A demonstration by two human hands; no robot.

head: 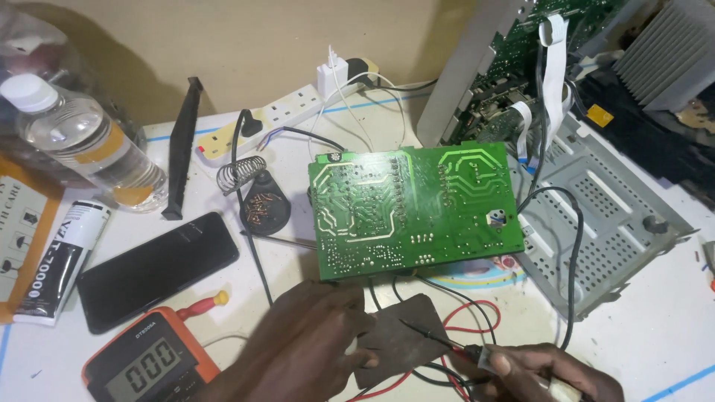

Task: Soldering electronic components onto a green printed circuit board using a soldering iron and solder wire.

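Left hand [309,346] at bottom centre, fingers curled onto a dark brown pad [398,335], pinning its edge. Right hand [540,372] at bottom right grips a thin probe [436,339], tip over the pad; probably a soldering iron, hard to tell. Green circuit board [413,208] lies solder-side up mid-frame, just above the pad. Orange multimeter [149,361] bottom left.

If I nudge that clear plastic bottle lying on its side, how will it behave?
The clear bottle lies on its side, so it would probably roll. It looks mostly empty, so likely light. Its smooth plastic may be slippery.
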